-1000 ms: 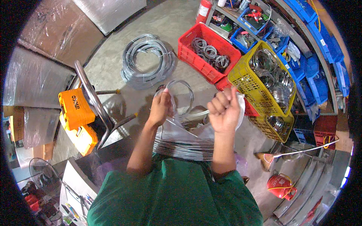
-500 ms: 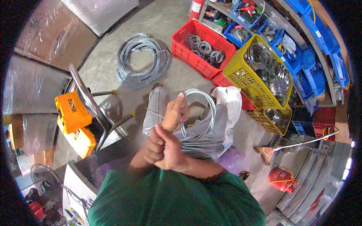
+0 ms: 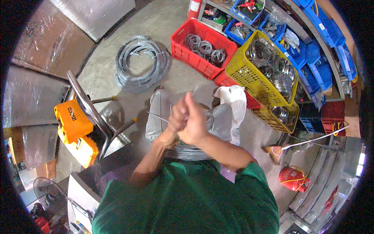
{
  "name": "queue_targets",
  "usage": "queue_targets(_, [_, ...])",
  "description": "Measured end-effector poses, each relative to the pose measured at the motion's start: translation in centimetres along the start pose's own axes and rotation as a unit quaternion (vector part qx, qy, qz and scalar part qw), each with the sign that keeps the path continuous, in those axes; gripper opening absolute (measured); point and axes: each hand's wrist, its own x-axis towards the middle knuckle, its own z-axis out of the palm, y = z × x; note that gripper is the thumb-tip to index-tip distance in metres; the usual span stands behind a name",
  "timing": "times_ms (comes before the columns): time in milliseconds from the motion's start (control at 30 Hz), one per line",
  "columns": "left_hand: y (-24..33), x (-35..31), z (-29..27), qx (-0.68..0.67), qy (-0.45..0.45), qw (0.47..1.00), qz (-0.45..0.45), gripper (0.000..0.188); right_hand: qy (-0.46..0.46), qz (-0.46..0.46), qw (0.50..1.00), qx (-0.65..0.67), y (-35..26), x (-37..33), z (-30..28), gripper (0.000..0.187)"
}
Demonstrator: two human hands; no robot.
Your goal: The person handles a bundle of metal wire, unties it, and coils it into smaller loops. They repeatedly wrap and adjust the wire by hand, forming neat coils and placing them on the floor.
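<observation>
My two hands meet above my lap, fingers closed and overlapping. My left hand [image 3: 175, 123] grips a small coil of grey metal wire [image 3: 210, 121], mostly hidden behind the hands. A straight wire end [image 3: 156, 116] juts out to the left of it. Pressed against the left hand is my right hand [image 3: 193, 125], closed with its thumb up; what its fingers hold is hidden. Below my wrists, a larger bundle of wire [image 3: 189, 153] lies across my lap. A white sack [image 3: 233, 105] rests by my right knee.
A big wire coil [image 3: 124, 74] lies on the floor ahead. Right of it stand a red crate [image 3: 198, 69] and a yellow crate [image 3: 253, 85] holding coils, near blue bins [image 3: 317, 70]. Orange cases [image 3: 74, 121] sit left beside a metal tube frame [image 3: 83, 93].
My right hand has moved up and right from beside the left wrist to the left hand. The small coil is now more covered by the hands. The view has shifted slightly.
</observation>
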Motion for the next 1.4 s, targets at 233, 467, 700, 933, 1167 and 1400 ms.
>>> queue_targets(233, [1.8,-1.5,-0.1,-0.011,-0.186,0.981,-0.050,0.047,-0.019,-0.118,0.991,-0.067,-3.5,1.5,-1.9,0.046])
queue_targets(467, [1.8,-1.0,0.9,0.016,-0.135,0.991,-0.002,0.048,0.011,-0.182,0.976,-0.120,-5.5,1.4,-3.1,0.044])
queue_targets(700, [1.8,0.9,3.6,0.001,0.032,0.996,0.088,0.042,0.037,-0.156,0.987,0.015,-1.9,-0.3,-0.9,0.046])
queue_targets(933, [0.5,0.7,2.1,0.062,-0.058,0.970,0.228,0.041,0.057,-0.164,0.985,0.007,-1.1,-0.5,-1.6,0.045])
queue_targets(1167, [0.4,-0.3,0.8,-0.042,-0.122,0.992,-0.011,0.053,0.036,-0.054,0.936,-0.346,-6.6,1.7,-4.7,0.043])
queue_targets(1400, [0.6,-0.6,0.8,-0.060,-0.036,0.994,-0.078,0.056,0.160,0.099,0.581,-0.792,-10.3,1.4,-6.2,0.063])
